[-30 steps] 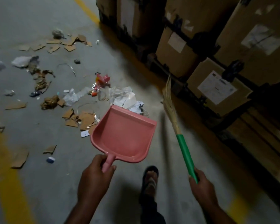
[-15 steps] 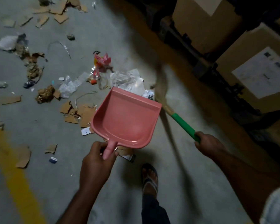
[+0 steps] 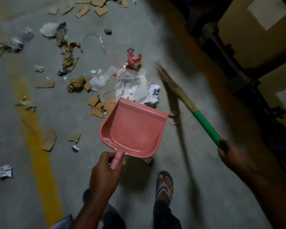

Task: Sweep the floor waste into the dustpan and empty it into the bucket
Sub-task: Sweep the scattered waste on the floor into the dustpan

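Left hand [image 3: 104,176] curled round the stub handle of the pink dustpan [image 3: 134,129]. The pan is empty, its open lip pointing away from the person toward the litter. Cannot tell if the lip touches the floor [image 3: 205,187]. Right hand [image 3: 233,156] grips the low end of the broom's green handle [image 3: 205,124]. The straw bristles [image 3: 173,86] are motion-blurred, angled up-left, just right of the waste pile.

Waste right at the pan lip:
- clear plastic bag [image 3: 130,83] with dark print, too blurred to read
- crumpled white paper [image 3: 153,95] at the bag's right edge
- cardboard scraps [image 3: 97,104] at the pan's left corner
- red wrapper [image 3: 134,59] beyond the bag
- crushed clear plastic [image 3: 99,80] to the bag's left

More cardboard and paper bits lie scattered far left and along the top edge. A yellow floor line [image 3: 38,146] runs left of the pan, with scraps on and near it.

Stacked cardboard boxes [image 3: 248,38] are on the right in deep shadow. One carries a white label [image 3: 267,12], no text legible. A sandalled foot [image 3: 165,185] stands just below the pan, and a small scrap pokes out under the pan's rear edge.
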A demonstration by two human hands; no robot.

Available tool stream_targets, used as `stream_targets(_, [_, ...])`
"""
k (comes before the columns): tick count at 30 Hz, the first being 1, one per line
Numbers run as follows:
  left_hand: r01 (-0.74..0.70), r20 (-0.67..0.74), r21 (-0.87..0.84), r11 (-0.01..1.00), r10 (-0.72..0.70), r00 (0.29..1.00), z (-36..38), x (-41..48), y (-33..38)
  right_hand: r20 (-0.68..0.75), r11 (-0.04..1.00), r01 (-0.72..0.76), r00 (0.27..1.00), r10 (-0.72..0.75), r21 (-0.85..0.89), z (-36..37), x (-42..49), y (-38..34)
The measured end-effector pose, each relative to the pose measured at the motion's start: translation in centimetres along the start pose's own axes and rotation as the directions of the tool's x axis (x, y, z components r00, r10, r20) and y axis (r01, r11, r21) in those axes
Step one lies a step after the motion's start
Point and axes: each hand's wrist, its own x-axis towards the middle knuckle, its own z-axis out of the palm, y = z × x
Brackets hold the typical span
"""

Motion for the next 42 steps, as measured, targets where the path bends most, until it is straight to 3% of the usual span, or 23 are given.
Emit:
stream_targets(6, [-0.005,-0.066,-0.104,0.995,-0.002,0.998,-3.0,1.6,-1.5,-0.181,0.985,0.012,0.983,0.019,0.172,-2.0,-4.4,-7.1])
stream_targets(10, [-0.003,-0.15,-0.199,0.98,-0.028,0.988,-5.9,1.3,-3.7,-0.186,0.971,0.157,0.975,-0.123,0.179,-0.2,-7.5,-15.6])
stream_targets(15, [0.026,-0.225,-0.305,0.952,-0.098,0.969,-9.8,2.0,-8.1,0.021,0.901,0.397,0.913,-0.407,0.173,6.7,-11.1,-27.6])
stream_targets(21, [0.086,-0.333,-0.364,0.927,-0.216,0.918,-14.9,2.3,-14.7,0.356,0.766,0.634,0.695,-0.625,0.109,16.3,-19.0,-41.3])
stream_targets(25, [0.106,-0.371,-0.429,0.897,-0.281,0.885,-17.6,2.4,-18.9,0.56,0.708,0.69,0.53,-0.637,0.153,21.8,-26.1,-48.6])
stream_targets(30, [0.153,-0.395,-0.44,0.885,-0.344,0.852,-20.9,2.6,-23.3,0.681,0.726,0.671,0.463,-0.567,0.148,25.4,-32.3,-53.9])
stream_targets(34, [0.148,-0.405,-0.433,0.889,-0.339,0.849,-22.8,2.6,-26.3,0.678,0.803,0.577,0.531,-0.508,0.15,27.2,-33.9,-55.6])
stream_targets(37, [0.132,-0.392,-0.454,0.881,-0.331,0.858,-23.7,2.4,-27.5,0.565,0.911,0.355,0.716,-0.41,0.211,29.3,-33.4,-53.9])
stream_targets(42, [0.109,-0.395,-0.468,0.877,-0.318,0.862,-24.2,1.9,-28.3,0.434,0.946,0.106,0.869,-0.239,0.307,26.4,-33.2,-51.2])
